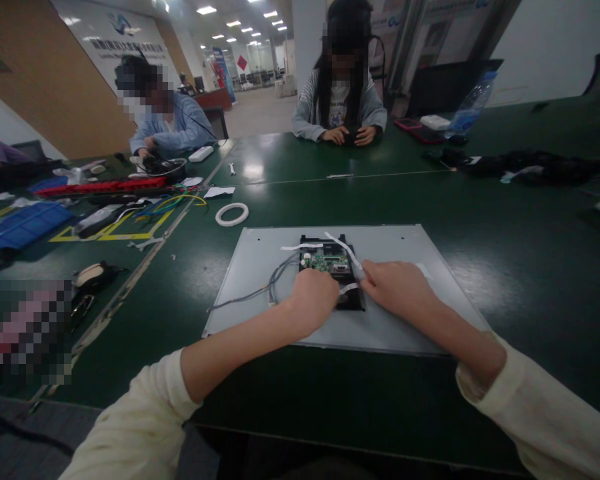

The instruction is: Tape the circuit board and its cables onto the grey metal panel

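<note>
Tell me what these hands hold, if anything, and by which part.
The right hand seems to hold a white strip by its near end. Whether the left hand, over the black frame, holds anything is hidden.

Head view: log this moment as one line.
left hand: at circuit board; right hand: at white strip; grey panel: under board, on green table

Left hand covers part of the board; we can't see its fingertips or their grip. Right hand hides the near end of the strip. Board's components: too small for us. Bottom edge cuts left sleeve, left edge the bin.
</note>
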The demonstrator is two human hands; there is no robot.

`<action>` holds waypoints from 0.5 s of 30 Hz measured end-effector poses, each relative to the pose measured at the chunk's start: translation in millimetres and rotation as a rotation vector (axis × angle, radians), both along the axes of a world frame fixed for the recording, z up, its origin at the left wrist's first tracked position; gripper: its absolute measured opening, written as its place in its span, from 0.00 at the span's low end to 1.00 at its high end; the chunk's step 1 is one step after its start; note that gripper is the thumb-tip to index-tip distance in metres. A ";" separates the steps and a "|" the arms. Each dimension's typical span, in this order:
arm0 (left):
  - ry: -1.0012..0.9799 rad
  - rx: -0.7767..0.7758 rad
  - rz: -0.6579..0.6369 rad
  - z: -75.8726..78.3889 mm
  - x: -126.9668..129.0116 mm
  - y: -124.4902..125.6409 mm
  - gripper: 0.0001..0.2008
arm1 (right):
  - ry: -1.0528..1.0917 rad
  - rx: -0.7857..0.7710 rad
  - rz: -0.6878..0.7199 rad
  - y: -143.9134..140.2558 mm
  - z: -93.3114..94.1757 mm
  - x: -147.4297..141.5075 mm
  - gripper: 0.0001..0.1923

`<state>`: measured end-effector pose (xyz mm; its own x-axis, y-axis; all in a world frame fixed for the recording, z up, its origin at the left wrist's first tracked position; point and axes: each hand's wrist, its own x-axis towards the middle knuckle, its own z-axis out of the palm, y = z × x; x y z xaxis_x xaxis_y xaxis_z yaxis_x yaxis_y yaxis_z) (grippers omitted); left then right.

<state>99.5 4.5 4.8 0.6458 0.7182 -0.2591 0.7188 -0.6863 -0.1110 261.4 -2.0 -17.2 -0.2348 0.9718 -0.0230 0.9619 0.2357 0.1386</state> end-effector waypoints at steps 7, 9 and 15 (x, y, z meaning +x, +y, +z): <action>0.037 0.040 -0.027 -1.9 0.0 0.0 0.09 | -0.040 0.000 -0.034 2.0 0.5 3.6 0.12; 0.042 0.043 -0.017 -2.9 0.4 0.0 0.10 | -0.032 0.008 -0.016 0.7 0.6 -0.8 0.13; 0.047 0.023 0.004 -1.1 2.2 -0.6 0.10 | -0.016 0.001 -0.002 0.0 2.0 -3.3 0.13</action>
<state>101.7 3.9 3.7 0.6303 0.7269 -0.2726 0.7151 -0.6803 -0.1607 258.1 -1.9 -15.2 -0.2320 0.9724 -0.0262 0.9601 0.2333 0.1544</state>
